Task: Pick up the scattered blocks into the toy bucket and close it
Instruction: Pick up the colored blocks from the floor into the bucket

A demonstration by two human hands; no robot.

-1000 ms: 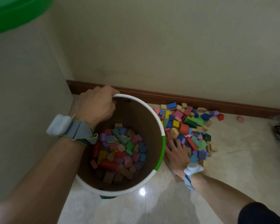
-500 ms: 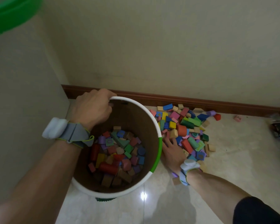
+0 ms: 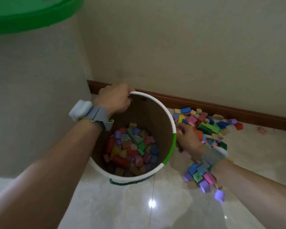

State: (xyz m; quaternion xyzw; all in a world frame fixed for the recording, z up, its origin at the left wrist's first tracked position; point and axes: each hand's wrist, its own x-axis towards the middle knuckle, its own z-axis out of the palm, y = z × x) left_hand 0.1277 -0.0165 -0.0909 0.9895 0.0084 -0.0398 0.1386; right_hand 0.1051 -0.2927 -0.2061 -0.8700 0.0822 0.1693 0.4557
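Left hand grips the far rim of one round cardboard toy bucket on the tiled floor; right hand, fingers curled, scoops several coloured wooden blocks from one pile beside it.

A: What is under you?
B: A glossy pale marble-look tiled floor.
A: And what sits on it?
B: Your round white cardboard toy bucket with a green stripe, a heap of multicoloured wooden blocks beside it along the brown skirting board, and one small pink block apart.
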